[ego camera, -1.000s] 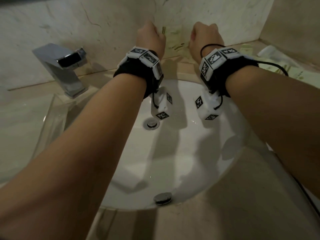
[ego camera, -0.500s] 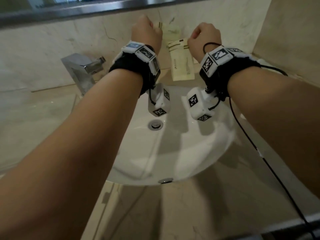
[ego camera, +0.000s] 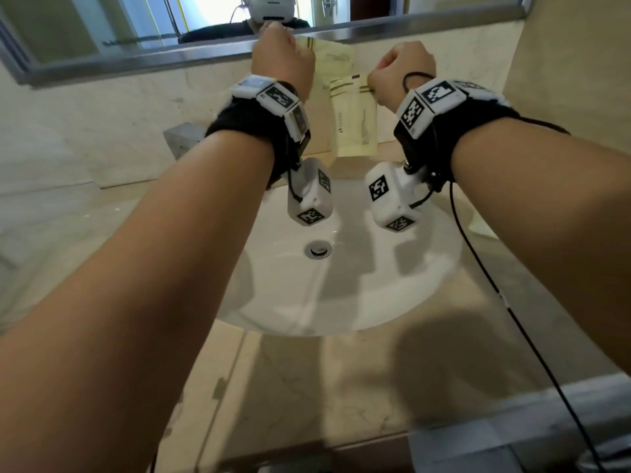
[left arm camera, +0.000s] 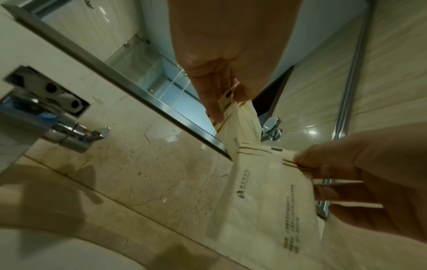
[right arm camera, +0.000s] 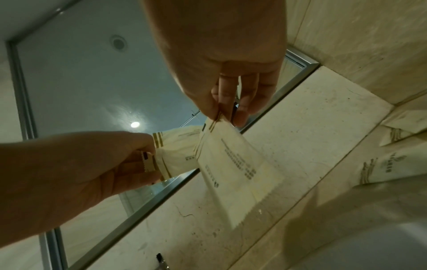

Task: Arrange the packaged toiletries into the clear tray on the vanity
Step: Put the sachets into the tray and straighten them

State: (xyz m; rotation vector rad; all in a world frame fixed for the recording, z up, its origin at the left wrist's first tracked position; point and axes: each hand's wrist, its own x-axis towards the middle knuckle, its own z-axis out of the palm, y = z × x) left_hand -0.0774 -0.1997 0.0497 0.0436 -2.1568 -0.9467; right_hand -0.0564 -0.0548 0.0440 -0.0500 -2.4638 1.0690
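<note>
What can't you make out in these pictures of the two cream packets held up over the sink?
- Clear tray: in no view; beyond the frame edges or behind the forearms.
- Left hand packet: head view, lower part hidden behind the front packet.
- Packet print: every view, too small and blurred to read.
- Right hand fingertips: head view, hidden behind the knuckles.
- Faucet: head view, mostly hidden behind the left wrist.

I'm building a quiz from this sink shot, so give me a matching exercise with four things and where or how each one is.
Things:
1. left hand
2. right hand
3. drain
4. mirror

States:
A. set in the middle of the white basin
B. pinches the top of the nearer hanging packet
C. mounted on the wall above the sink
D. holds the farther packet up by the mirror frame

Pairs: 1-D, 2-B, 3-A, 4-C
</note>
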